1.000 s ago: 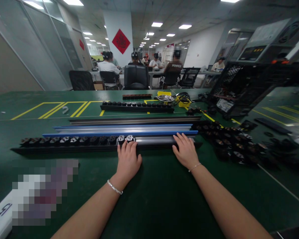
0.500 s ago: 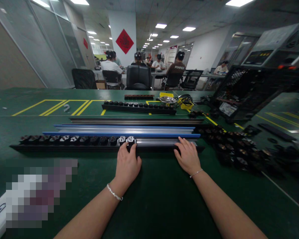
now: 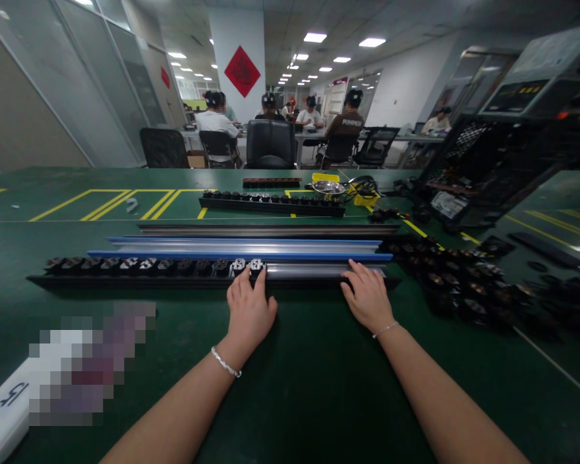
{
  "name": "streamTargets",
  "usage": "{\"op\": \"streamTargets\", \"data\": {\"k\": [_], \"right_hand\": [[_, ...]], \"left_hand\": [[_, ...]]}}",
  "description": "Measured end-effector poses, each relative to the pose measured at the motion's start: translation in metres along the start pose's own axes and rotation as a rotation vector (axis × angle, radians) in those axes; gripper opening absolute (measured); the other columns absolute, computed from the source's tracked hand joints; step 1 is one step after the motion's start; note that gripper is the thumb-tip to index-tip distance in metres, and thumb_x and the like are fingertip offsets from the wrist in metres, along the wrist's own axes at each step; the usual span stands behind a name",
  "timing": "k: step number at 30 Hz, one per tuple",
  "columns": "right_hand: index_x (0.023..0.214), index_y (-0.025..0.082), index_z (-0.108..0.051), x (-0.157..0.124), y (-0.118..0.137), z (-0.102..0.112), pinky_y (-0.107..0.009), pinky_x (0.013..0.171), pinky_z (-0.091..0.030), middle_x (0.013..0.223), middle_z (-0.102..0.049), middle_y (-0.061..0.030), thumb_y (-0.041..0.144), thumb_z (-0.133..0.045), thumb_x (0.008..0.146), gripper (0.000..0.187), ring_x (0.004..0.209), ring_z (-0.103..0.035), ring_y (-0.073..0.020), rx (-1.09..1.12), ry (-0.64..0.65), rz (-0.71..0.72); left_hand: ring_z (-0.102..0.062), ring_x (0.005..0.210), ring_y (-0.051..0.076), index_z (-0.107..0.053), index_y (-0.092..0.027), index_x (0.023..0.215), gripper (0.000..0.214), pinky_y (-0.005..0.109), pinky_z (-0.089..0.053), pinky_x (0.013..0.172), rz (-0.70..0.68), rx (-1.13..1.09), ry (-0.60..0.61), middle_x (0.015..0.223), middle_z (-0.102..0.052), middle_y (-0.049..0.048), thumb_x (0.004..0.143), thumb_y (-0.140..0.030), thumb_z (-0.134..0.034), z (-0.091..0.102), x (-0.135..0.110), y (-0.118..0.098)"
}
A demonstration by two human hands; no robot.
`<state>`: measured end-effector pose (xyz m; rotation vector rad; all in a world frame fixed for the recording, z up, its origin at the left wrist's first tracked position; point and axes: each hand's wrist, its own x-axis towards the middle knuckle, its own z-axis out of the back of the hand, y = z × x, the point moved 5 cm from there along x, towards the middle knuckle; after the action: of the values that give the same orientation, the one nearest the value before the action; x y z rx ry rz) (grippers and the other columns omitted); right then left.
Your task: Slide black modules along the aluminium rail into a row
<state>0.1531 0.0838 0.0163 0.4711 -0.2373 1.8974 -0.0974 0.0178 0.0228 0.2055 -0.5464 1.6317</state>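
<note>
My left hand (image 3: pixel 251 308) rests at a long black rail (image 3: pixel 149 282). Its fingertips touch the last two silver-topped modules (image 3: pixel 256 264) in a row of small black modules (image 3: pixel 164 265), its fingers apart and thumb off to the right. Farther right, my right hand (image 3: pixel 371 298) lies across the same rail near its end, fingers spread, the index reaching toward a blue-edged metal channel (image 3: pixel 251 247) just behind. Between both hands the rail shows a bare silver groove (image 3: pixel 302 271). The undersides of my fingers are hidden.
Behind lie a dark rail (image 3: pixel 265 230) and a shorter filled rail (image 3: pixel 270 203). Many loose black modules (image 3: pixel 459 283) are piled at right, beside an open computer case (image 3: pixel 478 167). A metal bowl (image 3: pixel 328 187) stands at the back. A white, partly blurred object (image 3: pixel 9 399) is at front left.
The view has shifted slightly, so the table's things sit a little higher and farther right. Both hands stay at the same spots on the rail.
</note>
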Motion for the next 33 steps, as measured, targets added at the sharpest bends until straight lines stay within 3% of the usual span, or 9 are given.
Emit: {"op": "streamTargets", "data": {"k": [9,18,33], "right_hand": [[0.105,0.020,-0.062,0.000,0.000,-0.002,-0.051,0.105,-0.029,0.138,-0.049,-0.0114,0.036,-0.035,0.093,0.034,0.125,-0.044,-0.0282,-0.043,-0.016,0.013],[0.103,0.020,-0.063,0.001,0.001,0.000,-0.050,0.104,-0.030,0.138,-0.050,-0.0109,0.036,-0.035,0.093,0.034,0.123,-0.046,-0.0278,-0.053,-0.012,0.012],[0.101,0.020,-0.063,0.002,0.001,0.001,-0.050,0.103,-0.030,0.137,-0.051,-0.0115,0.036,-0.034,0.092,0.034,0.121,-0.047,-0.0273,-0.032,-0.010,0.004]], "left_hand": [[-0.037,0.125,0.037,-0.047,-0.021,0.135,0.058,0.052,-0.039,0.096,0.063,0.042,0.053,0.139,-0.038,0.0200,0.077,-0.027,-0.055,-0.002,0.004,-0.002],[-0.040,0.121,0.036,-0.051,-0.022,0.132,0.054,0.051,-0.040,0.093,0.090,0.064,0.028,0.134,-0.043,0.0193,0.079,-0.029,-0.054,0.000,0.008,-0.006],[-0.039,0.123,0.034,-0.046,-0.028,0.136,0.057,0.050,-0.037,0.095,0.012,0.021,0.043,0.135,-0.043,0.0159,0.079,-0.030,-0.053,-0.006,0.007,-0.010]]}}
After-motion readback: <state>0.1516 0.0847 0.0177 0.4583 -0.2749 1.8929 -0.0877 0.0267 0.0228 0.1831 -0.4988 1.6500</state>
